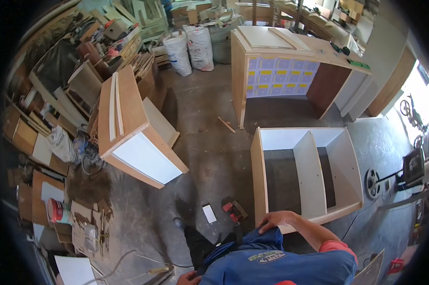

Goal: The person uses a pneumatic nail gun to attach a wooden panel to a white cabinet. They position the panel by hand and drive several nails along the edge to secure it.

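My right hand (274,220) is closed on the edge of the blue shirt (290,266), with the elbow bent out to the side. At the lower edge my left hand (190,278) rests by my waist, against dark cloth. Its fingers look curled, and what they hold is hidden. Just beyond my right hand a wooden cabinet frame (309,171) lies on the floor, with a divider and white inner faces. A red and black nail gun (234,211) lies on the floor ahead of me, beside a white-faced phone (209,213).
A wooden cabinet (143,147) stands at the left. A larger cabinet (239,90) with loose strips on top is at the far right. White sacks (199,47) and scrap boards line the back and left. A wood offcut (227,124) and a cable (354,228) lie on the floor.
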`<state>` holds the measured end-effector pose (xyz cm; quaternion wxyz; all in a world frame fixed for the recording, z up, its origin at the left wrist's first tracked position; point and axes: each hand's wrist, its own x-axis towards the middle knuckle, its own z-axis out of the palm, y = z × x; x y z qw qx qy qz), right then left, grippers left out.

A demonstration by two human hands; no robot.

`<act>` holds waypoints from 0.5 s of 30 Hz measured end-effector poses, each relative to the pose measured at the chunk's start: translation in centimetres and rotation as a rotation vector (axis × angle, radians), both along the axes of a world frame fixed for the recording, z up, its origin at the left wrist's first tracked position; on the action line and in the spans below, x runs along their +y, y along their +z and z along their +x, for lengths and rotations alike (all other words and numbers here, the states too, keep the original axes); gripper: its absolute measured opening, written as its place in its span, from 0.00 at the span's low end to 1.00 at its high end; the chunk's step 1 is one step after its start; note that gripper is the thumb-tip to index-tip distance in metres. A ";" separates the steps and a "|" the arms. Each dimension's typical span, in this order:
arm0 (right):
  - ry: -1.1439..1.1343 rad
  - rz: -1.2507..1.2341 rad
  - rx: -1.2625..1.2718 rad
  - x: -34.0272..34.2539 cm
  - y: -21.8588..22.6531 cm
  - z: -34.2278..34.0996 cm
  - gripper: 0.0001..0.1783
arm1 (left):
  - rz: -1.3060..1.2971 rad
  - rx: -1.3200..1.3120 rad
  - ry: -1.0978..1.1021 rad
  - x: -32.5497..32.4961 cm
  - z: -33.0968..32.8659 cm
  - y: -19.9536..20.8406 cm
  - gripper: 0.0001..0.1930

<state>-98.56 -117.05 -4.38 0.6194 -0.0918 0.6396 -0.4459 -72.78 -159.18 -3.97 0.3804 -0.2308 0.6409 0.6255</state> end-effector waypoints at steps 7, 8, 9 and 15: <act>-0.762 -0.066 0.142 -12.1 -11.4 -2.1 0.16 | -0.010 -0.115 0.125 -14.3 -15.5 -5.6 0.12; -0.730 -0.038 0.328 -14.6 -12.2 -3.0 0.17 | 0.035 -0.084 0.228 -16.7 -17.7 -5.8 0.11; -0.697 0.011 0.447 -17.0 -12.3 -3.5 0.19 | 0.087 -0.069 0.324 -18.8 -19.4 -6.0 0.11; -0.735 0.255 0.605 -23.2 -10.6 -4.4 0.20 | -0.147 0.238 0.039 -27.4 -28.2 -14.8 0.15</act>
